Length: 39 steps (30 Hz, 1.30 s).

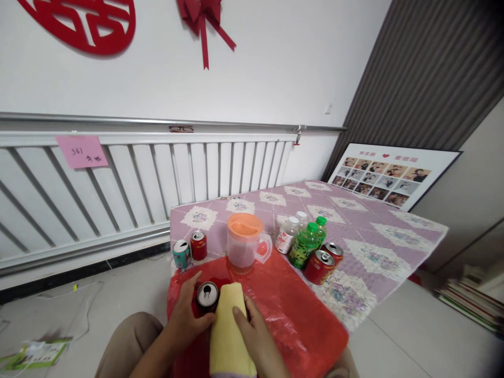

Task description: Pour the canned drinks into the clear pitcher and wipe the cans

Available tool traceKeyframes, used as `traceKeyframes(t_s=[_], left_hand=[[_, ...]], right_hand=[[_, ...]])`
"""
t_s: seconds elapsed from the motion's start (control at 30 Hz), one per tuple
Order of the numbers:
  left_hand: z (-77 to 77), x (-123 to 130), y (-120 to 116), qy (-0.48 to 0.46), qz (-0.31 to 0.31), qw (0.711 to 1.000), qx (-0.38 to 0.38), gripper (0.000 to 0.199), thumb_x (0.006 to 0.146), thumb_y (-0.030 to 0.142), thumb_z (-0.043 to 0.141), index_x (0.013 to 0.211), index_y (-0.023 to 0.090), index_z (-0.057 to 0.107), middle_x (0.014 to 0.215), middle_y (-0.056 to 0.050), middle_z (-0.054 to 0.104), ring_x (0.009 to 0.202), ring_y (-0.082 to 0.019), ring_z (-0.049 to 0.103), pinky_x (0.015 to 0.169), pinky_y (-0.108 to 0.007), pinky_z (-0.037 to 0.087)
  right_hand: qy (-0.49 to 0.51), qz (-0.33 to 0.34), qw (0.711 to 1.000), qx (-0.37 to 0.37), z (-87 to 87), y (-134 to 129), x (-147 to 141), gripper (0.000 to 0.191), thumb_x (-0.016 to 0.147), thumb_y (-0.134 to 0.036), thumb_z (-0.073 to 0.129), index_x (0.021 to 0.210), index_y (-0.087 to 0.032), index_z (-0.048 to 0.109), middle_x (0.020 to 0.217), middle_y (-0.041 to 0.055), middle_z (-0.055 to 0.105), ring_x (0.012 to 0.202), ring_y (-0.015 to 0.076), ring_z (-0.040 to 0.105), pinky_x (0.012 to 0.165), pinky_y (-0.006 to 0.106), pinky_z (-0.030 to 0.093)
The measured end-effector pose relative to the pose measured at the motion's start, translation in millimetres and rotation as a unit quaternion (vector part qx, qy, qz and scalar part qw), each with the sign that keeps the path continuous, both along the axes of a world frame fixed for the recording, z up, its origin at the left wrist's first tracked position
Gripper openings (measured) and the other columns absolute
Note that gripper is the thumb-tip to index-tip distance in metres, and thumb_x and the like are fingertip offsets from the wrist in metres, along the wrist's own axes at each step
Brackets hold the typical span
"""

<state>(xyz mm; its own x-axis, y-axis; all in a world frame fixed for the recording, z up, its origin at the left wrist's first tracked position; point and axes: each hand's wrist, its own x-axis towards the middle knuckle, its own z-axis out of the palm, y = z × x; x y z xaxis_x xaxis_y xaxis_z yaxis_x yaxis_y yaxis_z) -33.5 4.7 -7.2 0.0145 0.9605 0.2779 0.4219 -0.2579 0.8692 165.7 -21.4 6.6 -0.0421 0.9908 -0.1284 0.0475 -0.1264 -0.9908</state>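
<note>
Drink can (207, 295): one, dark-sided, silver top, mouth opened; upright, nearer the wearer than the lidded pitcher (242, 252) and to its left.

Cloth (230, 336): one, pale yellow, purplish edging at near end; folded into a long, thick bundle, lying lengthwise on the pitcher's near side, just beside the can.
</note>
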Motion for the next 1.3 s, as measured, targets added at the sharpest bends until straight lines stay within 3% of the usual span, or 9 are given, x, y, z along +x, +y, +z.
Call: traceKeyframes(t_s=[0.2,0.33,0.47,0.57,0.7,0.83,1.0,1.13,1.3], left_hand=[[2.0,-2,1,0.002,0.011,1.000,-0.008,0.078,0.064,0.020,0.068,0.137,0.023,0.038,0.124,-0.011,0.056,0.112,-0.029,0.058,0.097,-0.049,0.048],[3.9,-10,4,-0.035,-0.049,0.998,-0.015,0.077,0.067,0.015,0.057,0.140,0.024,0.032,0.125,-0.010,0.057,0.116,-0.028,0.057,0.100,-0.048,0.047],[1.3,-17,5,-0.047,-0.105,0.993,-0.025,0.080,0.067,0.010,0.051,0.142,0.026,0.029,0.137,-0.008,0.052,0.128,-0.027,0.049,0.110,-0.049,0.037],[-3.0,-17,3,-0.033,-0.085,0.996,-0.024,0.082,0.067,0.011,0.054,0.143,0.025,0.029,0.145,-0.009,0.044,0.134,-0.028,0.041,0.112,-0.049,0.033],[-7.0,-11,2,-0.012,-0.016,1.000,-0.024,0.085,0.065,0.019,0.066,0.142,0.022,0.029,0.142,-0.014,0.043,0.130,-0.033,0.044,0.106,-0.051,0.040],[-4.3,-4,2,-0.016,0.032,0.999,-0.019,0.081,0.065,0.023,0.068,0.139,0.022,0.035,0.127,-0.012,0.053,0.118,-0.031,0.055,0.100,-0.051,0.046],[5.0,-3,2,-0.050,-0.047,0.997,-0.035,0.085,0.067,0.016,0.058,0.144,0.023,0.024,0.125,-0.009,0.057,0.115,-0.027,0.058,0.101,-0.047,0.047],[5.9,-7,2,-0.083,-0.113,0.989,-0.053,0.084,0.068,0.013,0.052,0.145,0.024,0.021,0.133,-0.010,0.054,0.124,-0.027,0.052,0.108,-0.050,0.039],[0.7,-5,1,-0.061,-0.067,0.995,-0.048,0.081,0.067,0.017,0.058,0.142,0.022,0.029,0.141,-0.013,0.047,0.131,-0.032,0.044,0.110,-0.054,0.034]], right_hand=[[-0.039,0.013,0.999,0.002,-7.2,-4,5,0.050,0.081,-0.041,0.060,0.125,-0.018,0.058,0.132,0.0105,0.059,0.122,0.0256,0.053,0.104,0.037,0.037],[0.023,0.006,1.000,-0.001,4.8,-2,4,0.051,0.082,-0.045,0.059,0.127,-0.021,0.055,0.129,0.0096,0.062,0.113,0.0256,0.059,0.095,0.036,0.046],[0.057,-0.001,0.998,0.000,9.3,1,-3,0.050,0.084,-0.047,0.057,0.126,-0.021,0.054,0.126,0.0096,0.063,0.108,0.0256,0.062,0.090,0.037,0.049],[0.023,0.010,1.000,0.011,-0.1,0,-5,0.049,0.083,-0.044,0.058,0.126,-0.020,0.056,0.127,0.0101,0.063,0.113,0.0256,0.059,0.097,0.038,0.044],[-0.034,-0.006,0.999,-0.004,-11.1,-3,-3,0.051,0.079,-0.044,0.062,0.124,-0.018,0.059,0.131,0.0109,0.060,0.121,0.0270,0.053,0.105,0.039,0.037],[0.034,-0.012,0.999,-0.005,-2.3,-3,-3,0.055,0.078,-0.050,0.062,0.125,-0.021,0.059,0.123,0.0098,0.065,0.111,0.0282,0.060,0.094,0.040,0.046],[0.067,-0.041,0.997,-0.003,12.0,2,-6,0.059,0.077,-0.054,0.062,0.126,-0.021,0.057,0.118,0.0101,0.068,0.104,0.0283,0.063,0.087,0.040,0.050],[0.033,-0.012,0.999,0.003,7.1,1,-5,0.054,0.079,-0.051,0.060,0.123,-0.019,0.060,0.119,0.0102,0.067,0.106,0.0272,0.062,0.090,0.039,0.049],[-0.021,0.009,1.000,0.014,-3.1,-3,0,0.051,0.078,-0.047,0.061,0.119,-0.018,0.063,0.123,0.0102,0.065,0.113,0.0277,0.059,0.096,0.038,0.044]])
